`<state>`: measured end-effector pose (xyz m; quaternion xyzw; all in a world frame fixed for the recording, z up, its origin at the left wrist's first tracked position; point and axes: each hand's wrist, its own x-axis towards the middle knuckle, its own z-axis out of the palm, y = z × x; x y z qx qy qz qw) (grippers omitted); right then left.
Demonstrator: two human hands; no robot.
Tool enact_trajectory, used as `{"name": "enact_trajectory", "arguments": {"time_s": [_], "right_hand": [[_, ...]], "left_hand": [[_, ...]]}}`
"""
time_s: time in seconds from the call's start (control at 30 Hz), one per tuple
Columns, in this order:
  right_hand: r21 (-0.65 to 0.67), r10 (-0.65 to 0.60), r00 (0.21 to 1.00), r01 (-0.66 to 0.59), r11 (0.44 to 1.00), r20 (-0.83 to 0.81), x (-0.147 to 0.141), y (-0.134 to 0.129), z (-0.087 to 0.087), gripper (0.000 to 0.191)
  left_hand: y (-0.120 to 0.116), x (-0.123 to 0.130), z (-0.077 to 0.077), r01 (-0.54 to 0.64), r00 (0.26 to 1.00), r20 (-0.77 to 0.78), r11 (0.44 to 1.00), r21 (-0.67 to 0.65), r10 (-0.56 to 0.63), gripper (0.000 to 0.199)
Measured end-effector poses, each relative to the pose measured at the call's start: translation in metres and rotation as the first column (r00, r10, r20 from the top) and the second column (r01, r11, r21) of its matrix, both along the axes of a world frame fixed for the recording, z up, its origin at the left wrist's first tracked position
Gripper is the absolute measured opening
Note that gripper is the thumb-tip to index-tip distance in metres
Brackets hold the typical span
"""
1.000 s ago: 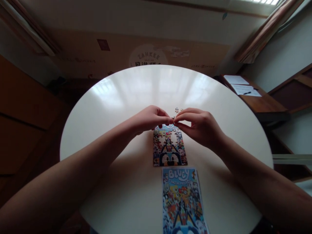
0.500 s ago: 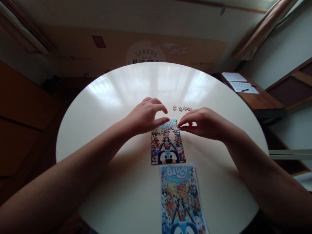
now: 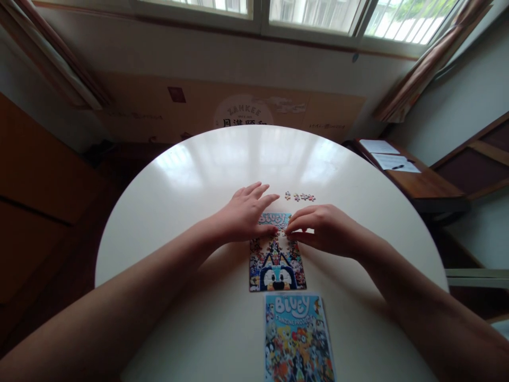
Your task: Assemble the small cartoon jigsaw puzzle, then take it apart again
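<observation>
A jigsaw puzzle (image 3: 278, 273) with a blue cartoon dog face lies on the table, with gaps in its upper half. My left hand (image 3: 250, 215) rests over its upper left, fingers spread and thumb tip touching the puzzle. At the upper right, my right hand (image 3: 326, 228) pinches thumb and fingers together on a puzzle piece, mostly hidden by the fingertips. Beyond the hands lie several loose puzzle pieces (image 3: 304, 197) in a short row. Nearer to me is a printed picture sheet (image 3: 298, 334) with the same design.
Everything stands on a round white table (image 3: 159, 212) with glossy reflections. To the right, a wooden side table (image 3: 409, 183) bears papers (image 3: 393, 162) and a pen. A wall and windows (image 3: 314, 16) lie beyond.
The view has tilted up, showing the windows. My left fingers have spread and the thumb has come down on the puzzle. My right hand has shifted inward over the puzzle's gap.
</observation>
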<state>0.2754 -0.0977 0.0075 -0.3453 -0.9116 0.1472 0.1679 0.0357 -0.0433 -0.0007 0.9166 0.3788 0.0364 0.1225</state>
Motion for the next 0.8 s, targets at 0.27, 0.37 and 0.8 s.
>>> {"name": "enact_trajectory", "arguments": {"time_s": [0.27,0.37,0.8], "right_hand": [[0.018,-0.019,1.000,0.019,1.000,-0.005,-0.008,0.001,-0.011,0.014],[0.023,-0.025,1.000,0.025,0.999,0.012,-0.008,0.001,-0.011,0.014],[-0.121,-0.175,0.976,0.160,0.980,-0.131,-0.007,-0.004,0.004,0.025]], "left_hand": [[0.001,0.000,-0.003,-0.006,1.000,0.009,1.000,0.011,0.006,0.079],[0.000,0.001,-0.003,-0.019,1.000,-0.003,1.000,-0.007,0.019,0.080],[0.000,0.000,0.001,-0.013,1.000,0.012,0.999,-0.051,0.014,0.079]]}}
